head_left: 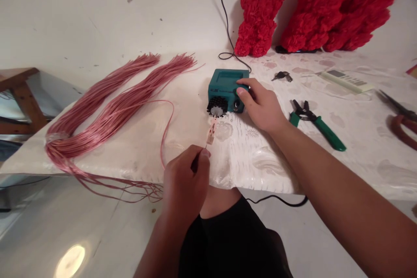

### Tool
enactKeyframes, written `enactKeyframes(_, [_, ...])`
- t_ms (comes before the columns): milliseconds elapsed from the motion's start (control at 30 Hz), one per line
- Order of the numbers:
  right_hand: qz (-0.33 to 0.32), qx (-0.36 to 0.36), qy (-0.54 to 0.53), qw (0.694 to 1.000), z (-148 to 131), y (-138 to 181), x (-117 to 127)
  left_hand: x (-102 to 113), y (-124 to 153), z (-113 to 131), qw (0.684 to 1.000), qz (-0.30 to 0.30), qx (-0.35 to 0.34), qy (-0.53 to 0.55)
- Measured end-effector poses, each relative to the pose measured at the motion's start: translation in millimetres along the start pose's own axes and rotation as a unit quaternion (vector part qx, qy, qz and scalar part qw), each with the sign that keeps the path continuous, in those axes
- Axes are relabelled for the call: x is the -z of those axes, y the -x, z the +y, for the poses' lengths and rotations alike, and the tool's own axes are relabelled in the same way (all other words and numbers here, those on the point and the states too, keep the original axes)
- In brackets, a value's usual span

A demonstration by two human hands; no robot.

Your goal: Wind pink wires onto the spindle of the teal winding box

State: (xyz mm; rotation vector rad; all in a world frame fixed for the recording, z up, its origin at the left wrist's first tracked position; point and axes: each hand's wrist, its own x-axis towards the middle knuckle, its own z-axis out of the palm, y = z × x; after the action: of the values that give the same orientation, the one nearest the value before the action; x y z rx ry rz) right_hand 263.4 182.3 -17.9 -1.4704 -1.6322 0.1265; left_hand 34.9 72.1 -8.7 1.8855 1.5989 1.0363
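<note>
- The teal box (224, 89) sits near the back of the table, with a black toothed wheel (216, 106) at its front corner.
- The right hand (260, 104) grips the box from its right side, fingers curled over the top and thumb pressed against the front.
- The left hand (185, 186) is in front of the box, near the table's edge. Its fingertips (203, 154) pinch the thin lower end of a small pink-and-tan strip (211, 132), which runs up to the wheel.
- Two long hanks of pink wire (114, 104) lie left of the box, bound together by a clear band (54, 137). Their loose ends trail over the table's edge.
- Green-handled wire cutters (314, 124) lie right of the box, with keys (282, 76) and a pale remote control (345, 80) behind them.
- Red-handled pliers (402, 121) lie farther right of the box.
- The table's white patterned cover (247, 160) runs under all of these.
- Red ruffled shapes (260, 15) stand behind the box against the white wall (97, 8), and a black cable (226, 8) runs down that wall to the box.
- A wooden frame (22, 95) stands far left of the box, above a glossy floor (65, 226).
</note>
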Motion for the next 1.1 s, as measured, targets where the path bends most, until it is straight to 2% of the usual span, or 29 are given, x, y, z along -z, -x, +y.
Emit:
enactKeyframes(600, [-0.004, -0.005, 0.001, 1.000, -3.2, 0.0, 0.7, -2.6, -2.2, 0.3, 1.000, 0.003, -0.004, -0.015])
enactKeyframes(1100, [-0.003, 0.000, 0.006, 1.000, -3.7, 0.5, 1.5, 0.1, -3.1, 0.9, 1.000, -0.002, -0.019, 0.013])
